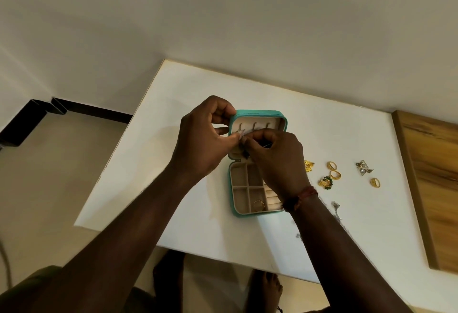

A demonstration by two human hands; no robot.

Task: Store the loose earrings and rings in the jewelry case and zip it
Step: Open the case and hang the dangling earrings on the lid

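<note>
Teal jewelry case [257,113] lies open on the table [329,129]. Left hand [203,139] and right hand [280,161] pinch a tiny silver piece [242,133] at its lid. It looks light and slippery; best pinched at its edge.

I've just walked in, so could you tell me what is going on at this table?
A person works over an open teal jewelry case on the white table. Left hand and right hand together pinch a small silvery piece by the lid's hooks. One gold ring lies in a base compartment; gold rings and silver earrings lie loose to its right.
</note>
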